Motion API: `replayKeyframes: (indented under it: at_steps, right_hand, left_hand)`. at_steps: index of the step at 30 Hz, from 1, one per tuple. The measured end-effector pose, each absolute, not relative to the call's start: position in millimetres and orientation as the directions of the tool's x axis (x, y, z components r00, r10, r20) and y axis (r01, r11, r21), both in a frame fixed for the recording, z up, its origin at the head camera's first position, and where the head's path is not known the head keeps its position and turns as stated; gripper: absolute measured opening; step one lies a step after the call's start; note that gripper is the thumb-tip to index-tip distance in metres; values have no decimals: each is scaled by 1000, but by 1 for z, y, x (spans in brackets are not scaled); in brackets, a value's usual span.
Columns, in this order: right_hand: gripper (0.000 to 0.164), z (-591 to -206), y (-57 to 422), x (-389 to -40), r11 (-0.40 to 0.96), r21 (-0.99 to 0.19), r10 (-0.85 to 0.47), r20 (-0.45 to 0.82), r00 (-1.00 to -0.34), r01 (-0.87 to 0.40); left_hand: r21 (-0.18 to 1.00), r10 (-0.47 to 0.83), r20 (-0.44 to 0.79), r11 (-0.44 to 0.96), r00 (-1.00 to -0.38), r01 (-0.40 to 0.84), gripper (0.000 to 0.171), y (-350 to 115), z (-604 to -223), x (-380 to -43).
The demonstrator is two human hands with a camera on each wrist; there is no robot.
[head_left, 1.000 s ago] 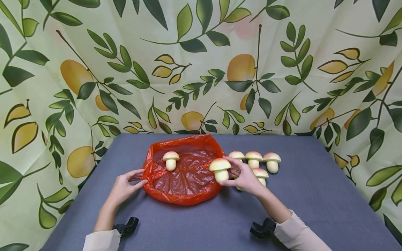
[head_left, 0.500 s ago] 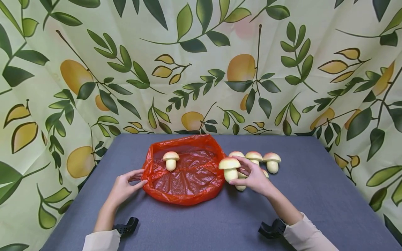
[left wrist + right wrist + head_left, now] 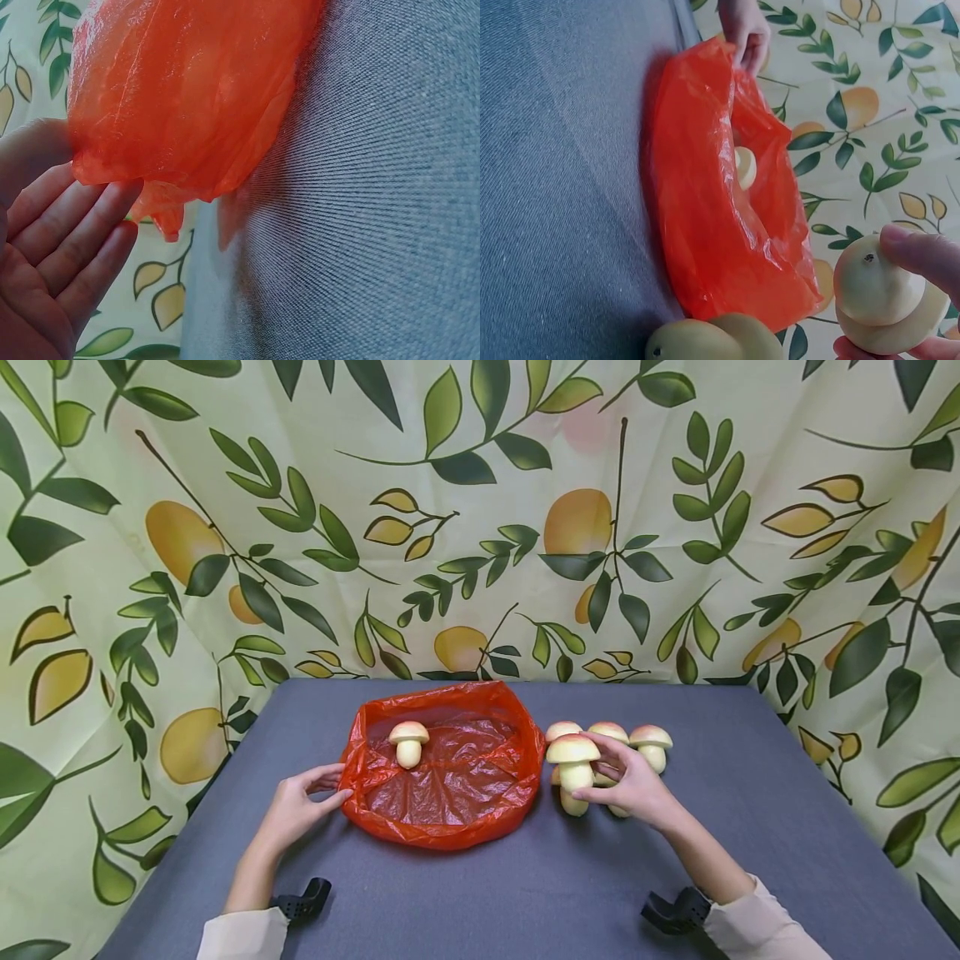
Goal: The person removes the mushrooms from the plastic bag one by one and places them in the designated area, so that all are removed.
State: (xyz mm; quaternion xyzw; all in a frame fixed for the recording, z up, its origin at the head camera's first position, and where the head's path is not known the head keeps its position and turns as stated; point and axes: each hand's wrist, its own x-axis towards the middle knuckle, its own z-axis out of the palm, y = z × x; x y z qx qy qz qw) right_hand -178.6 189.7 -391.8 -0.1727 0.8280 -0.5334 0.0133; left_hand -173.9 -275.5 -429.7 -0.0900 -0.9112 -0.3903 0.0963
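Observation:
A red plastic bag [image 3: 450, 835] lies with its mouth spread wide on the table, and one toy mushroom [image 3: 408, 745] stands inside it. At the bag's left edge my left hand [image 3: 302, 806] pinches the rim between thumb and fingers; the left wrist view shows the film [image 3: 187, 97] caught there. My right hand [image 3: 633, 785] holds another mushroom [image 3: 574, 760] by its stem, just right of the bag and above the table. In the right wrist view this mushroom [image 3: 881, 289] sits between thumb and fingers, its stem end facing the camera.
Several more mushrooms stand right of the bag, partly hidden behind the right hand; one mushroom [image 3: 651, 747] is at the group's right end. A grey-blue cloth covers the table [image 3: 465, 910]. A leaf-patterned curtain [image 3: 480, 568] hangs behind and at the sides.
My right hand has moved right with its mushroom, from over the bag's right rim to in front of the mushroom group. The left hand and the bag have stayed nearly still.

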Motion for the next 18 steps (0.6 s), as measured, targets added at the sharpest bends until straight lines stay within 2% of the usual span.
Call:
replayKeyframes:
  at_steps: [5, 14, 16, 18]
  right_hand:
    - [79, -393, 197, -177, 368, -884, -297, 183, -937, -289]
    - [72, -397, 212, -182, 170, -928, -371, 252, -894, -332]
    - [72, -397, 216, -182, 174, -925, -368, 256, -894, -336]
    - [75, -397, 219, -181, 247, -915, -329, 231, -916, -319]
  left_hand:
    - [691, 90, 250, 681, -964, 243, 38, -275, -430, -174]
    - [685, 94, 255, 685, -962, 248, 37, -275, -430, -174]
    - [684, 96, 252, 686, -963, 248, 37, -276, -430, -174]
    - [683, 98, 250, 687, -963, 247, 38, -276, -430, -174]
